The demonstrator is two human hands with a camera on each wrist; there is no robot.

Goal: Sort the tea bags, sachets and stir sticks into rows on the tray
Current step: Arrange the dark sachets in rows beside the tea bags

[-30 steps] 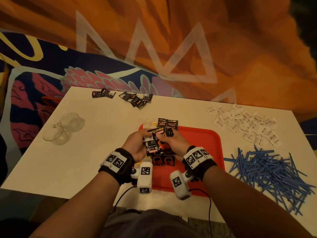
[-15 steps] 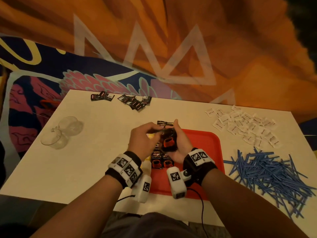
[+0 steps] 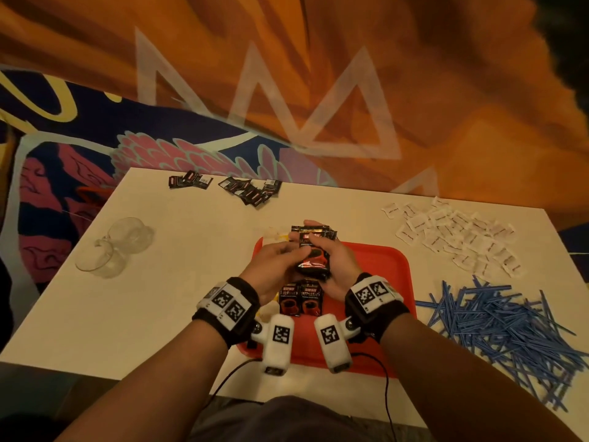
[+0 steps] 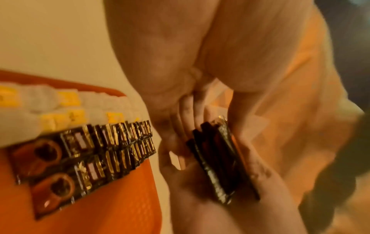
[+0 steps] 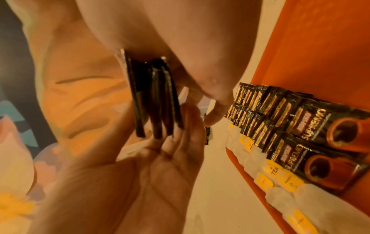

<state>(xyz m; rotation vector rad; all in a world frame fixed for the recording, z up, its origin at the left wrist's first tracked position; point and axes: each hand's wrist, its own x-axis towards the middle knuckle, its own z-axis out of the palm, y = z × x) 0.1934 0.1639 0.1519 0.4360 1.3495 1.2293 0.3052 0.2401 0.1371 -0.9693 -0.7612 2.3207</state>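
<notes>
My right hand (image 3: 333, 261) grips a stack of black coffee sachets (image 3: 314, 255) upright above the red tray (image 3: 376, 282), thumb on the front face. My left hand (image 3: 274, 266) touches the stack's left edge with straight fingers (image 5: 180, 126). The stack (image 5: 154, 98) shows edge-on in the right wrist view. On the tray lie two rows of overlapping coffee sachets (image 5: 300, 126) and, beside them, a band of tea bags (image 5: 280, 178) with yellow tags. Both also show in the left wrist view: coffee sachets (image 4: 100, 150), tea bags (image 4: 60, 107).
Blue stir sticks (image 3: 503, 333) lie heaped on the white table right of the tray. A pile of white sachets (image 3: 452, 237) sits at the far right. More black sachets (image 3: 251, 191) lie at the far edge. Two clear glass cups (image 3: 118, 247) lie on the left.
The loose sachets that both hands held low over the tray are now lifted and gathered into one stack in my right hand. My left hand has let go and rests against its edge.
</notes>
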